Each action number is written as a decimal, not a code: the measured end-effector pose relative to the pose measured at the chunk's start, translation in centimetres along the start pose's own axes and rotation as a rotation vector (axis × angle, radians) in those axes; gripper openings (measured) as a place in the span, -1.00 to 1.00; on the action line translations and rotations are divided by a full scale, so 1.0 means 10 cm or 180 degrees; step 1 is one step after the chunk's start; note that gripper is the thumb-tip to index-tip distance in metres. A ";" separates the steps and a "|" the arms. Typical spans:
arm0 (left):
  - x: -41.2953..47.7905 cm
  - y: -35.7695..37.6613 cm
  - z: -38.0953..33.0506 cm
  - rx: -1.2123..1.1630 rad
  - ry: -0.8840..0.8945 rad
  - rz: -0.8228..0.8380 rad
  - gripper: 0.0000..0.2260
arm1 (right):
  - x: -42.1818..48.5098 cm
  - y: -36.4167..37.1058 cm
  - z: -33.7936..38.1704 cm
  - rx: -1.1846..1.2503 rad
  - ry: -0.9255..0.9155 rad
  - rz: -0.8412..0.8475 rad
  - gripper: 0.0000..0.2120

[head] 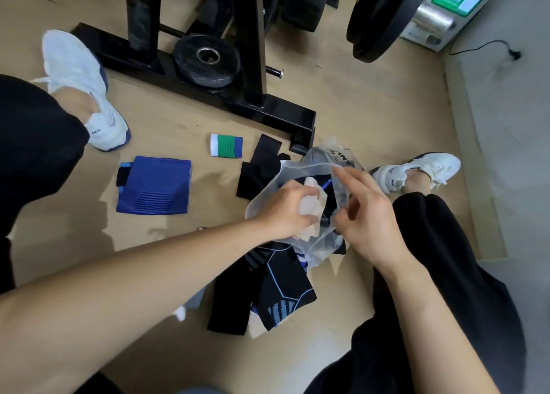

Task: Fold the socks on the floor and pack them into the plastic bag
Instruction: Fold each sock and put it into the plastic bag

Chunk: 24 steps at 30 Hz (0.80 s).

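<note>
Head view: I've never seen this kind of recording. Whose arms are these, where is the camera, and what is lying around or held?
No machine here: a person sitting on the floor wears the camera on the head, so you look down along their own arms. The left hand grips a pale sock at the mouth of the clear plastic bag; the right hand holds that mouth open. Lying on the floor: a folded blue sock, a small green-and-white sock, black socks beyond the bag, and black patterned socks nearer the person. The black frame behind is gym equipment, not part of the task.
</note>
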State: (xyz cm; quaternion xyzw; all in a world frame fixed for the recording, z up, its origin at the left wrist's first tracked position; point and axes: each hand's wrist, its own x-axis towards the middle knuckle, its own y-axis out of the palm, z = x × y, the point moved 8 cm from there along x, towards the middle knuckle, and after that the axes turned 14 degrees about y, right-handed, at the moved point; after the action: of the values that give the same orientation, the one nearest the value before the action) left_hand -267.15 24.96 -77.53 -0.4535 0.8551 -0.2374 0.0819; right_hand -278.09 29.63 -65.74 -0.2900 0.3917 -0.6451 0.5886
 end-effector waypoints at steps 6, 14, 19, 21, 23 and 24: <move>0.34 0.48 0.31 0.1057 -0.0024 0.0875 -0.39 | -0.02 -0.08 0.02 0.0173 -0.0017 0.0014 -0.29; 0.52 0.84 0.62 0.2050 0.0342 0.1549 -0.40 | 0.00 -0.14 0.00 0.0272 -0.0032 0.0006 -0.30; 0.64 1.04 0.82 0.2107 0.0126 0.1615 -0.31 | 0.03 -0.09 0.06 0.0334 -0.0057 0.0083 -0.29; 0.74 1.11 0.88 0.2028 0.0010 0.1757 -0.22 | 0.01 -0.04 0.08 0.0318 -0.0067 0.0148 -0.30; 0.78 1.05 0.88 0.1638 -0.0285 0.1811 -0.24 | -0.01 0.01 0.07 0.0284 -0.0072 0.0207 -0.30; 0.77 1.00 0.83 0.1405 -0.0363 0.1778 -0.27 | -0.02 0.02 0.05 0.0251 -0.0059 0.0225 -0.29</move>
State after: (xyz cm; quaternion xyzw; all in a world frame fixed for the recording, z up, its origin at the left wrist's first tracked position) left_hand -276.01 20.64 -89.02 -0.1862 0.8682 -0.3592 0.2873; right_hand -277.54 29.75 -65.69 -0.2584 0.3705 -0.6361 0.6256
